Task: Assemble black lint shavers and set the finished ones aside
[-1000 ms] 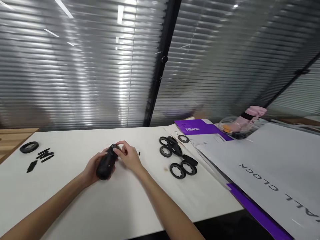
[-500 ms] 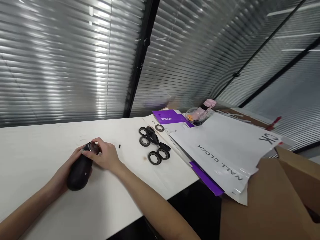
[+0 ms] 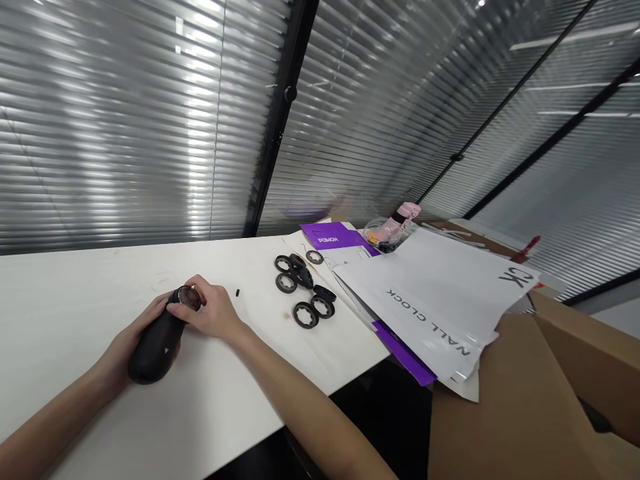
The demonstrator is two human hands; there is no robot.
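A black, smooth, rounded hand-held device (image 3: 154,350) lies tilted just above the white table. It has a small pale triangle mark and a round, shiny metal-rimmed end. My left hand (image 3: 120,343) wraps round its body, most of the fingers hidden beneath. At the far end, the thumb and fingers of my right hand (image 3: 213,308) close round the metal-rimmed end. Right of this hand lies a tiny black piece (image 3: 237,293). Several black notched rings (image 3: 306,315) lie further right, some overlapping, with a flatter ring (image 3: 315,257) at the back.
A white plastic bag printed "WALL CLOCK" (image 3: 425,293) covers purple packaging (image 3: 333,236) on the right. Behind it sits a pink item in clear plastic (image 3: 397,223). An open cardboard box (image 3: 500,400) stands at the lower right. A glass wall with blinds (image 3: 125,133) borders the table (image 3: 240,407).
The view has shifted slightly, so the things on the right appear further left. Both hands keep their hold on the black device, which looks nearly unmoved.
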